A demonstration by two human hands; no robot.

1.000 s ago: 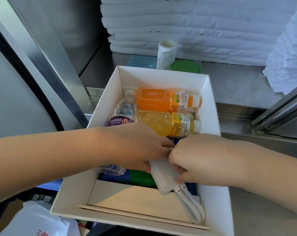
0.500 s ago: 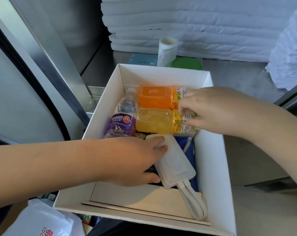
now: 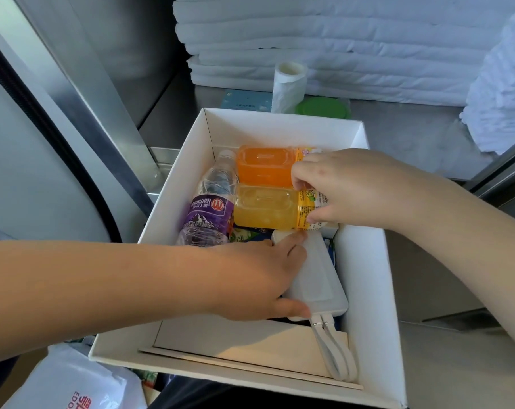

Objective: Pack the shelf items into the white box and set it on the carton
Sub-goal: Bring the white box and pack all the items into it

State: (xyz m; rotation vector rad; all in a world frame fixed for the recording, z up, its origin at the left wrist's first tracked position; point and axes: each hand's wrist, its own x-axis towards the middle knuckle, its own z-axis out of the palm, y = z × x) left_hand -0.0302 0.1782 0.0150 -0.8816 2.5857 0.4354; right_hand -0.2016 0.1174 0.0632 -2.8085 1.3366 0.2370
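The right hand (image 3: 347, 187) covers the cap ends of the orange bottle (image 3: 265, 166) and the yellow bottle (image 3: 265, 206), so neither cap can be seen. The left hand (image 3: 250, 278) hides the near half of the water bottle (image 3: 212, 202) and the left edge of the power bank (image 3: 318, 276). Beneath these lies a blue packet (image 3: 250, 233), only a sliver of it showing, its print too small to read. What the box (image 3: 365, 276) rests on is out of sight; its near corner runs off the frame, and a bag (image 3: 73, 385) below it is cut off too.

The right hand's fingers curl over the yellow bottle's label end with the thumb on the near side, pinching it. The left hand holds the power bank, fingers laid along its top and thumb hooked at its near end, by the cable (image 3: 336, 355).

All three bottles lie flat in the far half of the box, touching one another. Behind the box stand a paper roll (image 3: 288, 87) and a green lid (image 3: 321, 109)
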